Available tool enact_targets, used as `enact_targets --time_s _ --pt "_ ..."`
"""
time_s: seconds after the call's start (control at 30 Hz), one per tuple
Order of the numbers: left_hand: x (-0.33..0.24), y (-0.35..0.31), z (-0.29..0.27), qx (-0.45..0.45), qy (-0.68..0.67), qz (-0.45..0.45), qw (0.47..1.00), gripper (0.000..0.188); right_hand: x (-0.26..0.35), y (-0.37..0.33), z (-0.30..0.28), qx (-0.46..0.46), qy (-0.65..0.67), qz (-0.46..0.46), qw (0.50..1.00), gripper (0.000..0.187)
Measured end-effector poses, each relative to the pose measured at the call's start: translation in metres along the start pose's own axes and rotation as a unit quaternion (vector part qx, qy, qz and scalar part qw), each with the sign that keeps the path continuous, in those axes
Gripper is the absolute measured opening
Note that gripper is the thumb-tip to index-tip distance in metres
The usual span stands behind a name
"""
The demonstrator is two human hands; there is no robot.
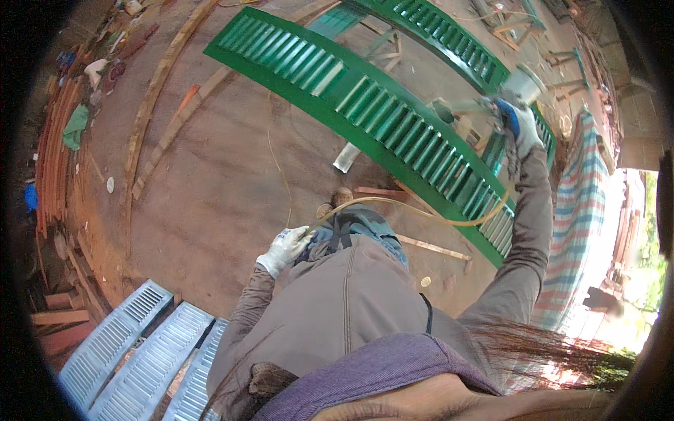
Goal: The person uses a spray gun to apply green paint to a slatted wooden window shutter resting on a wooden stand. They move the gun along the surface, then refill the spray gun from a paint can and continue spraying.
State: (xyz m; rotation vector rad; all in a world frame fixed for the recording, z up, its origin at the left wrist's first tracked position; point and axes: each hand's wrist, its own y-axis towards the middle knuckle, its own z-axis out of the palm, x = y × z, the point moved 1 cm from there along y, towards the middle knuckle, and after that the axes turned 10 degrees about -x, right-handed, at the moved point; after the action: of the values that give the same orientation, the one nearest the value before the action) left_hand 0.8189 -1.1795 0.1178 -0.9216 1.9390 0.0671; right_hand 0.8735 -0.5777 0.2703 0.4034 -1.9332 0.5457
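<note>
gripping a spray gun (508, 118) — right hand (526, 125); left hand (286, 248) — curled around yellowish hose (378, 199)

The right arm (528, 224) is stretched far from the body, and its forearm points to about 12 o'clock. At its end, near 2 o'clock, the gloved right hand (524, 128) is raised with the fingers bent into a grip. The left arm (246, 298) is kept closer, beside the torso (330, 295), with its forearm slanting toward 1 o'clock. The gloved left hand (285, 250) is at about 8 o'clock, near the waist, with the fingers curled and pointing toward 2 o'clock.
</note>
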Motion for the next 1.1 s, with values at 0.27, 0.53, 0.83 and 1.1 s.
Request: enact_targets --time_s 0.27,0.53,0.83,1.1 --pt "0.016 -0.008 -0.011 -0.073 -0.104 -0.136 0.983 0.03 0.05 0.057 0.166 0.144 0.118 -0.116 0.976 0.032" --pt "0.009 0.025 0.001 -0.07 -0.035 -0.073 0.994 0.028 0.036 -0.012 0.094 0.049 0.106 -0.008 0.993 0.032" --pt "-0.005 0.083 -0.022 0.014 0.059 0.091 0.994 0.024 -0.034 -0.086 -0.08 -0.185 -0.092 0.019 0.978 0.02" --pt "0.065 0.116 -0.111 0.053 0.082 0.091 0.991 0.021 0.016 -0.081 0.051 -0.16 -0.083 -0.018 0.983 0.022"
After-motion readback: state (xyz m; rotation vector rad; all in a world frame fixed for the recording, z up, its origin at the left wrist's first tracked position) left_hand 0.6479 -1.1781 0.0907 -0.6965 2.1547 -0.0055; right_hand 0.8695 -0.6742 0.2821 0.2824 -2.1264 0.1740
